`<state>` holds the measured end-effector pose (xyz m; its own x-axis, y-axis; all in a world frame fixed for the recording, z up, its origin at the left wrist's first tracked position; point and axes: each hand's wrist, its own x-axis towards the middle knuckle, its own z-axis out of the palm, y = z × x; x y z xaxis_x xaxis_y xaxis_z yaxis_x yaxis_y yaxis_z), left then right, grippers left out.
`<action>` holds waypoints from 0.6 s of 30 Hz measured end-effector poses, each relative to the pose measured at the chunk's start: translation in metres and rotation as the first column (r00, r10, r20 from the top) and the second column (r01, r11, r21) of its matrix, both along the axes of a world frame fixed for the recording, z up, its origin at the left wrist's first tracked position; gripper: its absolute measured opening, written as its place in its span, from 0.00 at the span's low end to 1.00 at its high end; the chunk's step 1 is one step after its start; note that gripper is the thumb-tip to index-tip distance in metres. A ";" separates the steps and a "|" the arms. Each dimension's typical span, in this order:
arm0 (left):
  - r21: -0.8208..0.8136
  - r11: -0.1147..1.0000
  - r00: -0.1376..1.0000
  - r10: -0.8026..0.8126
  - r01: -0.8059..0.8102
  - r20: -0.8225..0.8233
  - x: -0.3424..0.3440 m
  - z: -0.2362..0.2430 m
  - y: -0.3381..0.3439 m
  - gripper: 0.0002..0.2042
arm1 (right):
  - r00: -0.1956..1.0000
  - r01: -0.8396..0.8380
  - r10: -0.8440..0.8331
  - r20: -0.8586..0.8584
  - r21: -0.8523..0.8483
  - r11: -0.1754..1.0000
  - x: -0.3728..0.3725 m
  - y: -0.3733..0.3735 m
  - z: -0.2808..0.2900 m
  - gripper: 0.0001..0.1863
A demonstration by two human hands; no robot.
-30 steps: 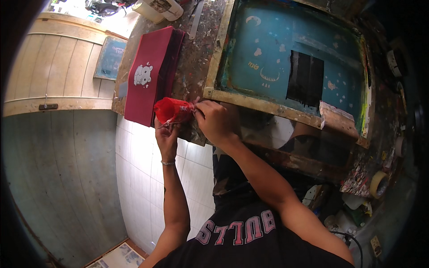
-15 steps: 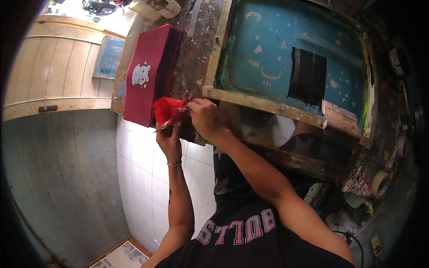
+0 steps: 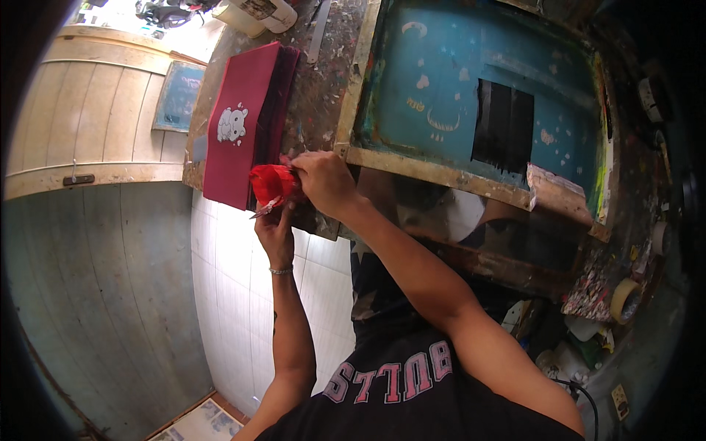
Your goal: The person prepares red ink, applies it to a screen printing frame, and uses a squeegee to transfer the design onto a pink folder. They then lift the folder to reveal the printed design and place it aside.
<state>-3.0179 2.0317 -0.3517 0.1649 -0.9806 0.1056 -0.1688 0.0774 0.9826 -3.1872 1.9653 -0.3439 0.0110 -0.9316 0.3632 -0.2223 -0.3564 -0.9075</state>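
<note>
A glossy red bundle [image 3: 272,184], which looks like crumpled plastic, is in my hands at the near edge of the worktable. My left hand [image 3: 275,231] grips it from below. A pointed, silvery tip [image 3: 265,209] sticks out beside my left fingers; what it belongs to is hidden. My right hand [image 3: 327,182] pinches the bundle's right edge, its fingertips partly out of sight. Just beyond lies a stack of maroon fabric pieces [image 3: 246,81], the top one bearing a white cartoon animal print [image 3: 232,126].
To the right, a wooden-framed printing screen [image 3: 426,170] with blue mesh carries a black patch [image 3: 504,128] and a wooden block [image 3: 559,192] at its near edge. A metal ruler-like strip [image 3: 318,33] and containers [image 3: 272,13] stand farther back. A tape roll [image 3: 626,301] sits at right.
Both hands have shifted slightly left with the red bundle. The bundle looks more gathered, and the silvery tip shows more plainly. My right hand has moved a little farther away from me.
</note>
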 end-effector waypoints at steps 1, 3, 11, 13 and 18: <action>0.003 1.000 1.000 -0.008 0.008 0.012 0.000 0.000 0.000 0.17 | 0.996 0.008 -0.008 -0.084 0.003 1.000 -0.002 0.001 -0.007 0.07; 0.011 1.000 1.000 0.000 -0.001 0.017 0.001 -0.003 0.004 0.19 | 0.968 0.014 -0.010 -0.251 0.014 1.000 -0.008 0.010 -0.011 0.07; -0.090 0.992 0.993 0.085 -0.092 -0.083 -0.019 -0.006 0.006 0.31 | 0.996 0.003 -0.024 0.083 0.248 0.969 -0.039 0.045 0.014 0.06; -0.028 0.993 0.994 0.112 -0.112 0.000 -0.015 -0.007 0.006 0.33 | 0.889 -0.160 -0.045 0.456 0.402 0.901 -0.057 0.047 0.019 0.07; -0.041 0.991 0.963 0.135 -0.129 0.233 -0.049 -0.010 -0.015 0.33 | 0.578 -0.267 -0.179 0.796 0.392 0.880 -0.134 0.061 0.040 0.07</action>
<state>-3.0665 2.0168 -0.3619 0.2606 -0.9482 0.1815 -0.4045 0.0634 0.9123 -3.3211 2.0262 -0.3041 -0.0251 -0.9816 -0.1893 0.6663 0.1248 -0.7352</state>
